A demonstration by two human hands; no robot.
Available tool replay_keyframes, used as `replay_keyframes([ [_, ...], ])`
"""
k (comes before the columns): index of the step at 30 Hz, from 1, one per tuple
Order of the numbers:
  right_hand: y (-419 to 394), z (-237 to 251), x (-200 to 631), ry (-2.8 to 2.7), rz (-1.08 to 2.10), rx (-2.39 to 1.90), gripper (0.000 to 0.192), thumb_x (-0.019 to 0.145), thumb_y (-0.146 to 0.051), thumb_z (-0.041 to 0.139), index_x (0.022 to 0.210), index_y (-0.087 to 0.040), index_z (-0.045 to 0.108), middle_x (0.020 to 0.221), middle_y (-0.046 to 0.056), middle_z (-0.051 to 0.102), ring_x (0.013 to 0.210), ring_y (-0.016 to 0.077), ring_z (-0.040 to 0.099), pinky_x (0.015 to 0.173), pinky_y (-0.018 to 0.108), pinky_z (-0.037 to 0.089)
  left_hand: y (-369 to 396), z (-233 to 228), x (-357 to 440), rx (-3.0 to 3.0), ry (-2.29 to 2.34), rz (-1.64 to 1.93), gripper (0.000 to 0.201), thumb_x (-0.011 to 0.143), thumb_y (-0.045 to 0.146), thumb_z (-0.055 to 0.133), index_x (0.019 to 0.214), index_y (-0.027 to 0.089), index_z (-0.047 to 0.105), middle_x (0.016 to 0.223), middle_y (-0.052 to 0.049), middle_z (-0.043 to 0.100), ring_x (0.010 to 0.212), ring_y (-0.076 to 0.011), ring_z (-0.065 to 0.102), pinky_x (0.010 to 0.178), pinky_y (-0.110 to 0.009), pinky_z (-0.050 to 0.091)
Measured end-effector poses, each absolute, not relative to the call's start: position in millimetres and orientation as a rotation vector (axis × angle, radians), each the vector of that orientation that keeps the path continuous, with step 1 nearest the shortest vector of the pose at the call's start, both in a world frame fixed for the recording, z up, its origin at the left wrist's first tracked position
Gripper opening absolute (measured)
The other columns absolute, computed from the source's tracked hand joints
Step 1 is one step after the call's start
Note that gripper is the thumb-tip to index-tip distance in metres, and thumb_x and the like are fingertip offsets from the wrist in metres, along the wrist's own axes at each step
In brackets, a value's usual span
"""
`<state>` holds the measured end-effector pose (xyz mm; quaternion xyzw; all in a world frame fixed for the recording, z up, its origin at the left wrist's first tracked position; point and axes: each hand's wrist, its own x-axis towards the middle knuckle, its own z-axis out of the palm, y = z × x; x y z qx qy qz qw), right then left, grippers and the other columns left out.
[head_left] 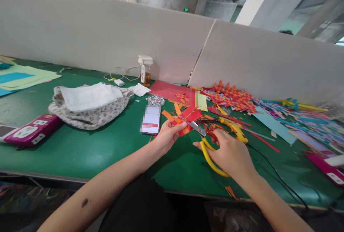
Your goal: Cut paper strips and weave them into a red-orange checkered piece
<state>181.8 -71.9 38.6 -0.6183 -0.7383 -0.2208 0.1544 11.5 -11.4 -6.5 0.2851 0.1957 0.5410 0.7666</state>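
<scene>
The left hand [168, 135] pinches a small woven piece of red and orange paper strips [185, 119] between thumb and fingers, holding it just above the green worktop [80, 149]. The right hand [231, 155] is closed around the yellow handles of a pair of scissors [205, 142], whose metal blades point up and left and meet the lower edge of the woven piece.

Just behind the left hand lies a white-cased smartphone [151, 119], face up, with a small round tin of glittery bits [156, 100] beyond it. A second yellow-handled tool [233, 128] lies near the right hand, among loose red and orange paper offcuts. Further back, against the grey partition wall [107, 34], are a flat red paper sheet [169, 90] and a heap of finished red and orange woven paper pieces [231, 97]; blue, pink and yellow paper strips [303, 117] spread away to the right. To the left sit a crumpled floral cloth bag [88, 115] with white tissue on top, a magenta case [33, 129], and a small amber bottle with a white cap [145, 70].
</scene>
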Motion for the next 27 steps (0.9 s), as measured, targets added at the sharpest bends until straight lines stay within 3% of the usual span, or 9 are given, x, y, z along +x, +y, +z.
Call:
replay_keyframes([
  [27, -71.8, 44.2, 181.9, -2.154, -0.739, -1.703, 0.052, 0.077, -0.067, 0.039, 0.067, -0.018, 0.052, 0.055, 0.004, 0.057, 0.045, 0.0173, 0.053, 0.045, 0.026, 0.021, -12.3, -2.7, 9.3, 0.636, 0.339, 1.149, 0.025, 0.067, 0.014, 0.072, 0.092, 0.013, 0.066, 0.093, -0.006, 0.071, 0.082, -0.0143, 0.067, 0.081, -0.026, 0.050],
])
